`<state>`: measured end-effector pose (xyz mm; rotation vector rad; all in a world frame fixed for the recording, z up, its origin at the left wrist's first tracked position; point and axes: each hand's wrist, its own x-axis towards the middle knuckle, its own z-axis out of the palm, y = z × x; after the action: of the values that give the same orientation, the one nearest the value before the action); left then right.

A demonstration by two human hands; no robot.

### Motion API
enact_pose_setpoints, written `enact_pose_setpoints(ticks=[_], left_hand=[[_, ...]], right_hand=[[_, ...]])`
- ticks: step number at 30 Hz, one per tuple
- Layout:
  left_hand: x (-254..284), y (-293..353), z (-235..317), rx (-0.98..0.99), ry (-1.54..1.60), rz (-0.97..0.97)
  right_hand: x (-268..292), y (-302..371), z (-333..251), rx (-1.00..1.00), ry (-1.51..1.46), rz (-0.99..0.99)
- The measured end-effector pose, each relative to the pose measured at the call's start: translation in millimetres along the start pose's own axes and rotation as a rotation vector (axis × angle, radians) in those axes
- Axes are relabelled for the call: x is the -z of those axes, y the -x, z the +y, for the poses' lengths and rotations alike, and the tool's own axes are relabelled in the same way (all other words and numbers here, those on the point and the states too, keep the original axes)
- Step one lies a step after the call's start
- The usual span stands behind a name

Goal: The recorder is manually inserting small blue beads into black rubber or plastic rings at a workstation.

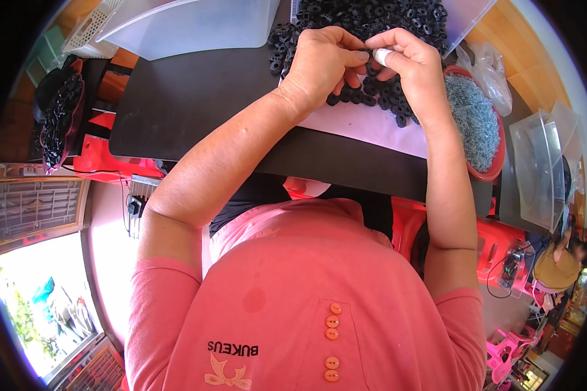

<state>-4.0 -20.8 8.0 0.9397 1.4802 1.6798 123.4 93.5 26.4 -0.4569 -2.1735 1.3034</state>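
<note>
My left hand (pixel 326 62) and my right hand (pixel 411 68) meet over a heap of small black ring-like plastic parts (pixel 398 16). The fingers of both are pinched together at one small black part (pixel 370 55), mostly hidden by the fingertips. White tape or a bandage (pixel 381 57) wraps my right thumb. Under the hands, loose black parts spill onto a pale sheet (pixel 365 130) on the dark table (pixel 195 111). Close beside my right wrist stands a red basin (pixel 492 171) full of small light-blue pieces (pixel 473 124).
A translucent bin (pixel 195 29) stands at the far left of the table. Past the basin are a clear plastic bag (pixel 492 75) and a clear box (pixel 538 169). At left, a container of black parts (pixel 62 117) sits near red stools (pixel 101 156). Another person (pixel 557 264) is at the far right.
</note>
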Motion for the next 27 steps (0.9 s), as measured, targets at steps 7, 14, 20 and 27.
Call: enact_pose_setpoints(ticks=[7, 14, 20, 27], left_hand=[[-4, 1, -1, 0.012, -0.075, 0.030], [-5, 4, -4, 0.026, -0.075, 0.044], [-8, 4, -9, 0.014, -0.135, 0.084], [-13, -4, -33, -0.295, -0.372, 0.253]], right_hand=[[-9, 1, 8, 0.166, 0.147, 0.120], [-18, 2, 12, 0.286, 0.288, 0.189], [-21, 3, 13, 0.364, 0.380, 0.162], [-33, 5, 12, 0.490, 0.484, 0.222]])
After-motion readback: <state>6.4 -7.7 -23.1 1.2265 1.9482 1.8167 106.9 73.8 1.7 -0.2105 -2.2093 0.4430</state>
